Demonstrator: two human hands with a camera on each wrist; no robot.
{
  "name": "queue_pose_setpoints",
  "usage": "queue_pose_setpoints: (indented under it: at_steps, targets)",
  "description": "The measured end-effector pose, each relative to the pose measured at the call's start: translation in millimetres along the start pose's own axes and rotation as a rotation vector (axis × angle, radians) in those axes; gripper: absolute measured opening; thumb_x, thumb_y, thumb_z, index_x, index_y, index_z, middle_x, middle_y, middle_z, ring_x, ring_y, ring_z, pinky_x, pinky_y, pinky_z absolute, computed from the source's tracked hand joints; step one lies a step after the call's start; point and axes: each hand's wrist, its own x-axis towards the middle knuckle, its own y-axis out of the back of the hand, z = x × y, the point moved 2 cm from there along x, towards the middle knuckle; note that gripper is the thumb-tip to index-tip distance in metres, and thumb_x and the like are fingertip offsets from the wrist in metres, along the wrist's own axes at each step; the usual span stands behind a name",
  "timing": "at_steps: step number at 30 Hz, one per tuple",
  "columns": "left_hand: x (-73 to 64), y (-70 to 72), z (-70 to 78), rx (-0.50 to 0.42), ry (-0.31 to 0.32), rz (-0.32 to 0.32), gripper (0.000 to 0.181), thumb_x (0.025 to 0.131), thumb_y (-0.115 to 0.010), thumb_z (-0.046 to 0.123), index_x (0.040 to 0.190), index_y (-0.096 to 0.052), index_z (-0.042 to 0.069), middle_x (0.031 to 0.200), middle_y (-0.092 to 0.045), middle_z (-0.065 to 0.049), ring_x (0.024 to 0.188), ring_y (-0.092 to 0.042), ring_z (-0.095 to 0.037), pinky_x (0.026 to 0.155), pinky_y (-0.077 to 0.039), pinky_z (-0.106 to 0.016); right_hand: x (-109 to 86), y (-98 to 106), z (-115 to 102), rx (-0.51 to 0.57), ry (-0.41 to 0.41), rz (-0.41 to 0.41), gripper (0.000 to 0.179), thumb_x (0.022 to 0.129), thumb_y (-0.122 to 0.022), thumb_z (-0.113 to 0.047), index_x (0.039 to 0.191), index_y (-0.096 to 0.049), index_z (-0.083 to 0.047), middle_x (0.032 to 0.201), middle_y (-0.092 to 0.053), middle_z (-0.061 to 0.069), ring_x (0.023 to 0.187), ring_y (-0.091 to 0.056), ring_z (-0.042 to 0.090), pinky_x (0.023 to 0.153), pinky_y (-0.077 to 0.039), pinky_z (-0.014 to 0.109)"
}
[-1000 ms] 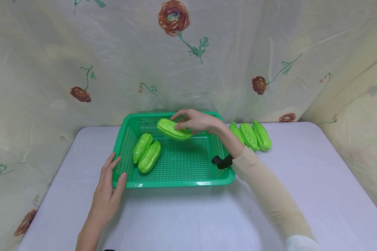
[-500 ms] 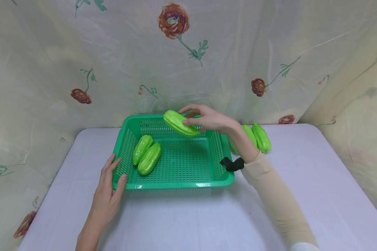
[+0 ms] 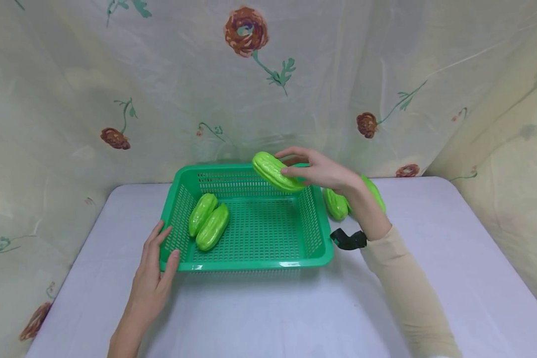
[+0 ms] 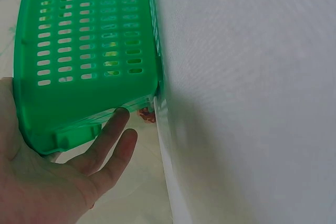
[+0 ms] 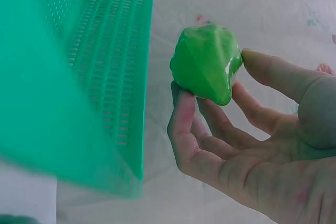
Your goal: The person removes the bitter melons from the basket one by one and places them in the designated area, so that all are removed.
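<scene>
My right hand (image 3: 319, 170) holds a glossy, ridged light-green bitter melon (image 3: 275, 173) above the back right of a green plastic basket (image 3: 259, 264). In the right wrist view, thumb and fingers pinch this bitter melon (image 5: 205, 64), its blunt point facing the camera. My left hand (image 3: 149, 283) rests at the basket's front left corner, its fingers loosely straight along the side. The left wrist view shows the left hand's fingers (image 4: 113, 137) by the perforated basket wall (image 4: 79, 93). Two more bitter melons (image 3: 212, 227) lie side by side in the basket's left part.
Right of the basket, several bitter melons (image 3: 335, 205) lie on the white-covered table (image 3: 268, 313), partly hidden behind the right forearm. A flower-patterned curtain (image 3: 174, 99) hangs close behind the basket and at both sides. A black strap (image 3: 348, 239) is on the right wrist.
My right hand has moved to the right and slightly up with the bitter melon, from over the basket's middle toward its back right corner. The left hand and basket have stayed in place.
</scene>
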Motion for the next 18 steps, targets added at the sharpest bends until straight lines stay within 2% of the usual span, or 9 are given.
queue_pose_setpoints:
  at_steps: [4, 9, 18]
  targets:
    - [0.0, -0.3, -0.8, -0.002, 0.003, -0.003, 0.053, 0.115, -0.049, 0.023, 0.165, -0.038, 0.009, 0.179, -0.027, -0.010, 0.161, -0.032, -0.047, 0.118, -0.037, -0.077, -7.6, 8.5, 9.1, 0.004, -0.021, 0.035, 0.051, 0.111, -0.061, -0.032, 0.159, -0.050, -0.023, 0.168, -0.046, 0.011, 0.153, -0.048, 0.034, 0.113, -0.052, 0.060]
    - [0.2, -0.5, -1.6, -0.002, 0.003, -0.006, 0.053, 0.115, -0.049, 0.024, 0.165, -0.037, 0.010, 0.179, -0.026, -0.010, 0.162, -0.032, -0.047, 0.117, -0.037, -0.077, -18.7, 18.5, 18.8, 0.010, -0.042, 0.083, 0.049, 0.111, -0.060, -0.035, 0.158, -0.051, -0.025, 0.167, -0.047, 0.011, 0.148, -0.053, 0.034, 0.109, -0.053, 0.058]
    - [0.3, 0.1, -1.8, -0.005, -0.003, 0.001, 0.052, 0.115, -0.050, 0.022, 0.164, -0.039, 0.009, 0.179, -0.027, -0.010, 0.161, -0.032, -0.047, 0.118, -0.037, -0.076, -34.6, 30.6, 34.6, 0.049, -0.064, 0.122, 0.053, 0.111, -0.060, -0.033, 0.161, -0.046, -0.020, 0.169, -0.045, 0.015, 0.153, -0.049, 0.038, 0.116, -0.047, 0.069]
